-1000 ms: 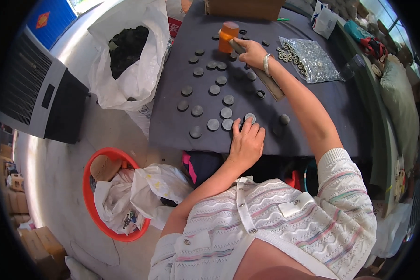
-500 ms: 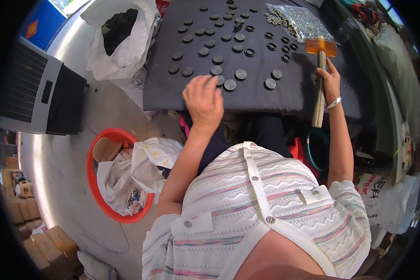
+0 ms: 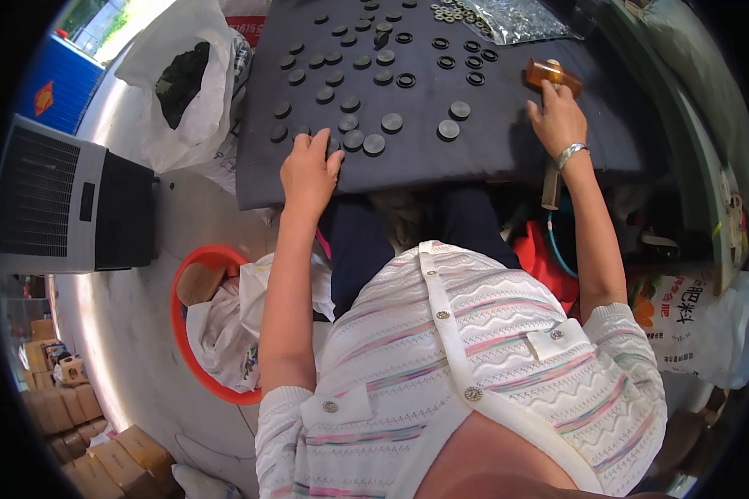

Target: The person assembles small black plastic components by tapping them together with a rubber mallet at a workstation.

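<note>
Dark desk carries the grey disc that the left hand, fingers spread, apparently positions, any lift requiring a pinch; right hand covers the hammer, grip indeterminable.

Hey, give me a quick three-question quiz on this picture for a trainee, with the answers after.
1. Which hand is nearer the hammer?
2. True or false: the red tub stands on the floor.
3. Fill in the blank: the left hand is beside round gray ____ on the table.

Key:
1. The right hand.
2. True.
3. discs.
</note>
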{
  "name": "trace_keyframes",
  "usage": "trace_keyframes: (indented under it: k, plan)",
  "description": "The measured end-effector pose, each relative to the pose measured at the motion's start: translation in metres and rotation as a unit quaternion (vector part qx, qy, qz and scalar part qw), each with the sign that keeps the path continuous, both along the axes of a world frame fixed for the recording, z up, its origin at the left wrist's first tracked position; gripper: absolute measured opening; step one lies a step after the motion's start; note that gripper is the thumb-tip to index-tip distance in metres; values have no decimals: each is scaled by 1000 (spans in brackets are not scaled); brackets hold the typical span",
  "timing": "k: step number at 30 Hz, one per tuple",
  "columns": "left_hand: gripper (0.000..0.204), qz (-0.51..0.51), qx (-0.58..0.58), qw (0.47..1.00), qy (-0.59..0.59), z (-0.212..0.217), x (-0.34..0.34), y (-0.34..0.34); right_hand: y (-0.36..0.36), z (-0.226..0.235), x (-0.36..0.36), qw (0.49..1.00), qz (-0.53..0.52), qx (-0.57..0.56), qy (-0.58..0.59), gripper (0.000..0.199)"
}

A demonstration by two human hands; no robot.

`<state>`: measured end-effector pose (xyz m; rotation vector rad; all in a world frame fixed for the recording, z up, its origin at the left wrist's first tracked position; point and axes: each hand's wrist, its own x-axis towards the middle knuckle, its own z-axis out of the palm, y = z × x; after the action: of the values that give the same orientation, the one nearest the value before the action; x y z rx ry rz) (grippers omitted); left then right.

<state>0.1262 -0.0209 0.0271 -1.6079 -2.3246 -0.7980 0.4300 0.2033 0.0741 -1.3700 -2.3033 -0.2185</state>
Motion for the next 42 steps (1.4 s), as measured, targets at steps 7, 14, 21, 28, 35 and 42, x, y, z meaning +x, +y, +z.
trace_keyframes:
  k: [7,14,21,28,35,42]
  plan:
    - [33,16,-68,997,21,-2,-8,14,-64,-27,-72,955,276,-103,27,24]
    - [35,-43,-55,996,-46,6,16,26,-56,-45,-86,960,255,-111,-3,7]
    - [33,-54,-141,988,14,12,15,38,-61,-14,-114,929,322,-174,56,26]
    - [32,-51,-45,998,-2,-7,5,28,-49,-28,-156,907,332,-247,-78,40]
    - [23,-196,174,567,-781,-18,17,-2,-37,-48,-133,673,383,-568,280,33]
    - [31,-280,227,300,-883,-29,40,-1,-69,-39,-117,487,364,-660,440,34]
